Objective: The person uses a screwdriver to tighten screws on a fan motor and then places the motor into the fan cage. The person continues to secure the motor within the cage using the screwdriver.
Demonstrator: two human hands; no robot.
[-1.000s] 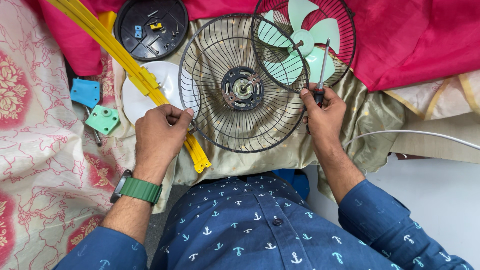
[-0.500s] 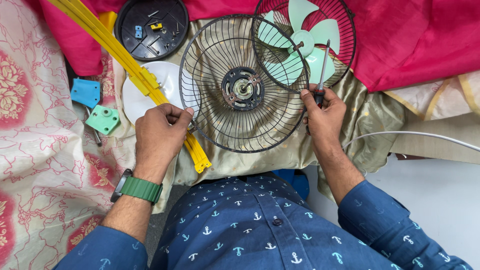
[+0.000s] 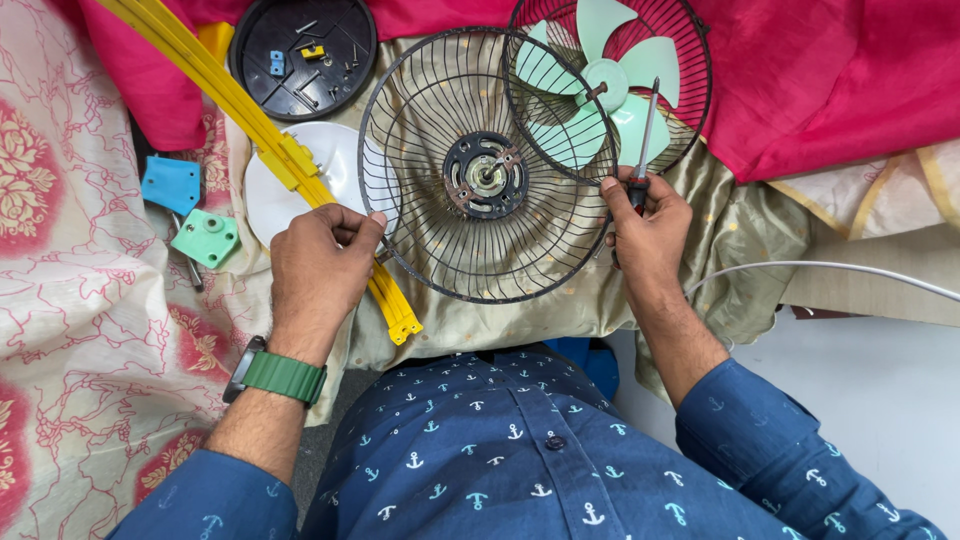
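Rear grille: the dark wire fan guard (image 3: 487,170) with the motor hub at its centre lies flat on the gold cloth (image 3: 560,300) in front of me, between my 2 hands.
Left grip: my left hand (image 3: 318,268) is closed on the guard's left rim, fingertips pinching the outer wire.
Right grip: my right hand (image 3: 648,232) is closed round the screwdriver (image 3: 643,140), shaft pointing away from me, and it touches the guard's right rim.
Handling: I judge the guard light but springy; thin wires would bend if squeezed, and the hub makes the middle heavier. The stiff outer ring is the place to hold it.
Front grille: a 2nd guard (image 3: 610,85) overlaps the far right edge, a pale green blade (image 3: 608,85) lying in it.
Around: a yellow curved strip (image 3: 270,140) runs under my left hand; beyond it a white disc (image 3: 265,200), a black round cover (image 3: 302,55) holding small screws, and 2 small plastic pieces, blue (image 3: 172,184) and green (image 3: 207,238).
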